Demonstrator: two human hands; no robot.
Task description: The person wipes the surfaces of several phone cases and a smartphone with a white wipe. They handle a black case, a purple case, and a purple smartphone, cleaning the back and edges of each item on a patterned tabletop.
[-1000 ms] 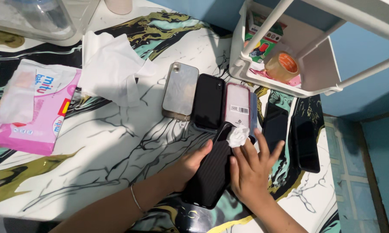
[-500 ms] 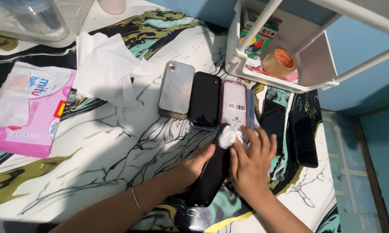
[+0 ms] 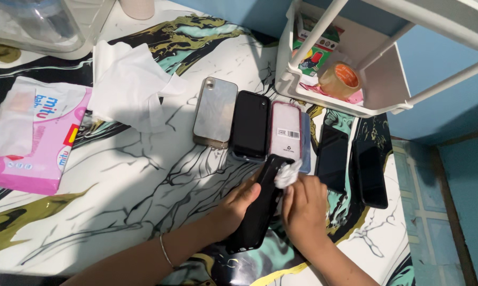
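Observation:
My left hand grips a black ribbed phone case, tilted on its side edge above the marbled table. My right hand presses a small crumpled white wipe against the case's upper end. Just beyond lie three cases side by side: a silver one, a black one and a clear one with a red rim. Two dark phones lie to the right.
A pink pack of wet wipes lies at the left, with a spread white tissue beside it. A white rack at the back right holds a roll of brown tape and a colourful box. A clear container stands back left.
The black case has turned from lying flatter to standing on its edge. My right hand's fingers have curled in, moving the wipe along the case's top end.

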